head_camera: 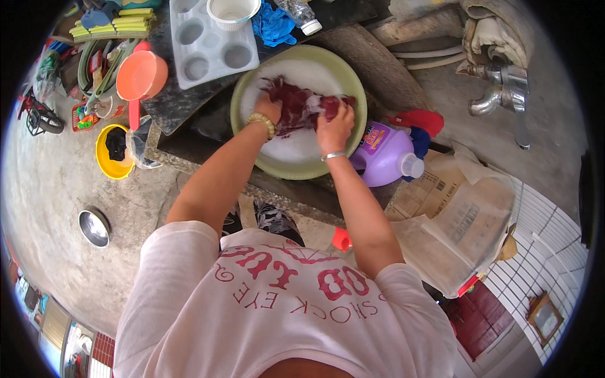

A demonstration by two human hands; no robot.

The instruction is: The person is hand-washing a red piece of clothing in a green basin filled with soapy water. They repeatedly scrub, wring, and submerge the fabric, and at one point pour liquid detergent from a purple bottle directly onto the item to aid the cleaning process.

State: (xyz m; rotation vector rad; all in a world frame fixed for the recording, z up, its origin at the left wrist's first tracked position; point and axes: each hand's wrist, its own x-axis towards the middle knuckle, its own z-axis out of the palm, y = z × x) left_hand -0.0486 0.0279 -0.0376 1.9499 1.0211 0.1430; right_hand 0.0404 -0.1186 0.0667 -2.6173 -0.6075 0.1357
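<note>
A round green plastic basin (361, 101) holds white suds and a wet dark red cloth (295, 106). Pressed against the cloth's left part is my left hand (269, 111), a beaded bracelet at its wrist; its fingertips are hidden in cloth and foam, so its grip is unclear. My right hand (335, 125) has its fingers curled around a bunched part of the same cloth at the basin's right side. A purple detergent bottle (385, 153) with a white cap lies against the basin's lower right, near my right forearm.
Behind the basin are a white molded tray (215, 45), a white plastic tub (233, 12) and a crumpled blue glove (273, 23). A coral dipper (142, 75) is at left, above a yellow bucket (106, 163). Red fabric (420, 122) and cardboard (420, 193) lie at right; a metal faucet (501, 90) stands beyond.
</note>
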